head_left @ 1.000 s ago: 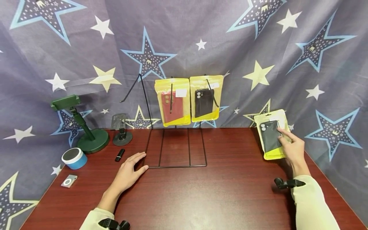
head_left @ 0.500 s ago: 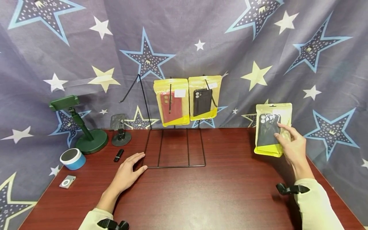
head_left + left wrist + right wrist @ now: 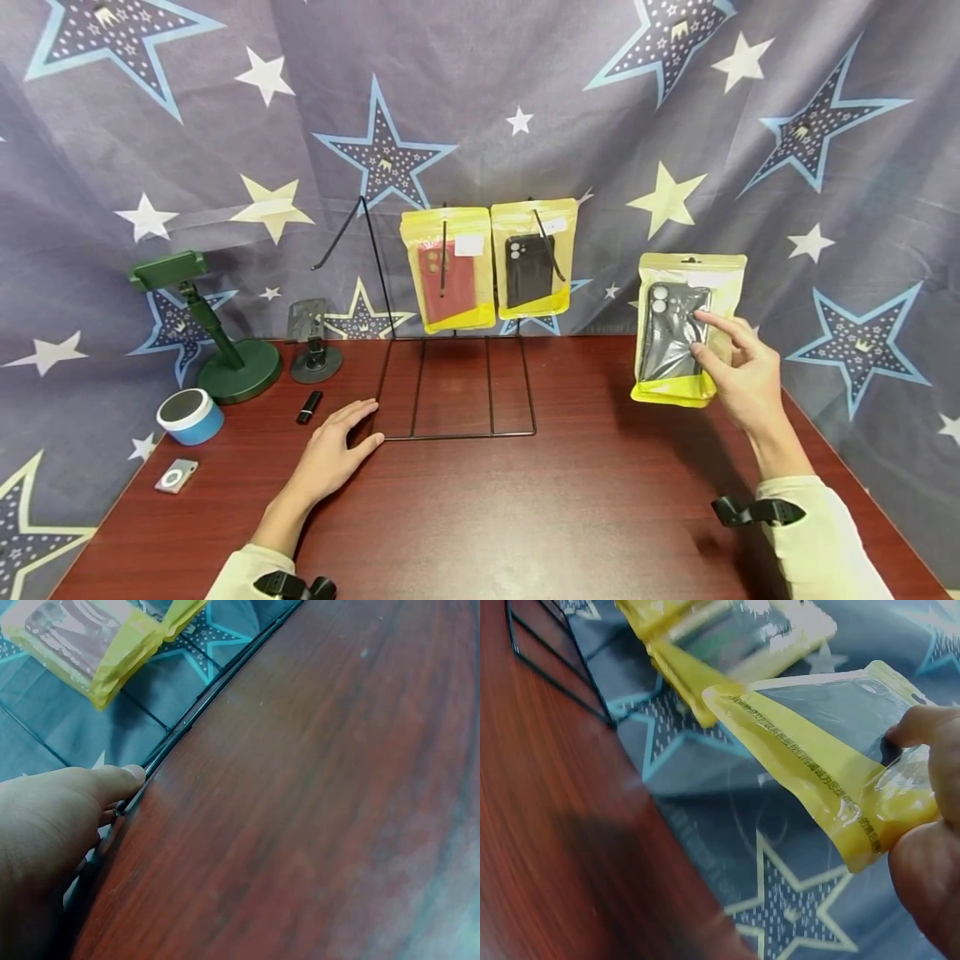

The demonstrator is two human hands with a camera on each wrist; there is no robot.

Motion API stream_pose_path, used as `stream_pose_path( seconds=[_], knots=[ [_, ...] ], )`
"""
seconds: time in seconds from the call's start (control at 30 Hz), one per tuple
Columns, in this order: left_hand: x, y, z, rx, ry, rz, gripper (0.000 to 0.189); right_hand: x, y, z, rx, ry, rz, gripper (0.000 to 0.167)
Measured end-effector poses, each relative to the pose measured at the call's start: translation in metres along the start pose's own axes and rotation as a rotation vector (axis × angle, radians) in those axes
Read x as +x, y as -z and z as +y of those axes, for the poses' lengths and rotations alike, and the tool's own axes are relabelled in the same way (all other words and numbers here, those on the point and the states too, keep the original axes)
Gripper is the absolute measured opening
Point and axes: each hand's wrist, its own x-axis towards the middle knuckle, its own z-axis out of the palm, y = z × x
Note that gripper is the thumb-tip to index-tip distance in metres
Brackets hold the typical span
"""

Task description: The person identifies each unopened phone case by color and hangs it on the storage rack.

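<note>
At the table's right side, my right hand pinches a yellow-edged clear pouch with a dark phone case inside. The pouch stands upright above the tabletop, its hang hole at the top; in the right wrist view, my thumb and a finger grip the pouch by its side. My left hand rests at the front left corner of a black wire display rack, fingers extended and thumb touching the wire. From the rack's hooks hang a pouch with a red phone case and one with a black phone case.
The rack's left hook carries nothing. On the left stand a green phone stand, a small dark stand and a blue-and-white round speaker. A black USB stick and a small silver player lie nearby. A starry curtain hangs behind.
My right hand has lifted the pouched phone case and brought it left, towards the rack; the pouch has straightened from a tilt. The left hand stays at the rack's corner.
</note>
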Motion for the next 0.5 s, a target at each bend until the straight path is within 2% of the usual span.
stream_pose_path(
  seconds=[0.2, 0.5],
  knots=[
    [0.001, -0.001, 0.000, -0.001, -0.009, 0.005, 0.057, -0.005, -0.018, -0.017, 0.147, 0.108, -0.080, 0.046],
    [0.001, -0.001, 0.000, 0.002, -0.012, 0.004, 0.058, -0.016, -0.042, -0.043, 0.208, 0.193, -0.104, 0.047]
  ],
)
